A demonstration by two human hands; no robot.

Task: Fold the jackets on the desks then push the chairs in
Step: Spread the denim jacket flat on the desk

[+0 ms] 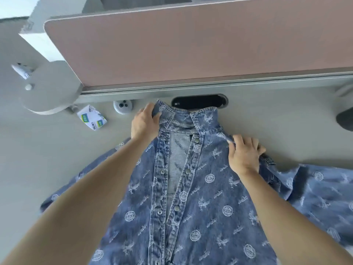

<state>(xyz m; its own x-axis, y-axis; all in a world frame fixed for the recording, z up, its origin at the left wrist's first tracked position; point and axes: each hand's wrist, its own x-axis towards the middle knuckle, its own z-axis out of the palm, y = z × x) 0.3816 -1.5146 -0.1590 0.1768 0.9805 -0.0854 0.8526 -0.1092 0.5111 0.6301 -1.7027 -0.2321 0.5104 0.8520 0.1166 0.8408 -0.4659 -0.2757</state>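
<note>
A blue denim jacket with white embroidered marks lies front-up on the light grey desk, collar toward the far side, its snap front partly apart. My left hand grips the jacket at the left side of the collar. My right hand pinches the cloth at the right shoulder. Both sleeves spread out to the sides. No chair is in view.
A pink divider panel stands along the far edge. A black cable slot and a round white socket sit just behind the collar. A small white-and-green packet lies at the left. A dark object shows at the right edge.
</note>
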